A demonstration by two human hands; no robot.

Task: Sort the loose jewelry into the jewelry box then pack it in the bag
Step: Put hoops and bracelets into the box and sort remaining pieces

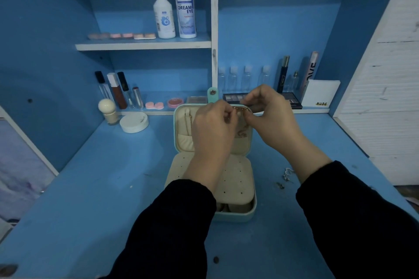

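While the jewelry box (247,213) stood open on the blue surface (113,188), a gold chain (242,108) was held over its raised lid, pinched in the narrow grip of the left hand (213,129) and right hand (269,118); loose earrings (285,176) were seen beside the box.

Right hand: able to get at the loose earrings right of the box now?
Likely not yet: the right hand and left hand both pinch a gold chain over the jewelry box. The earrings lie uncovered on the table beside its forearm.
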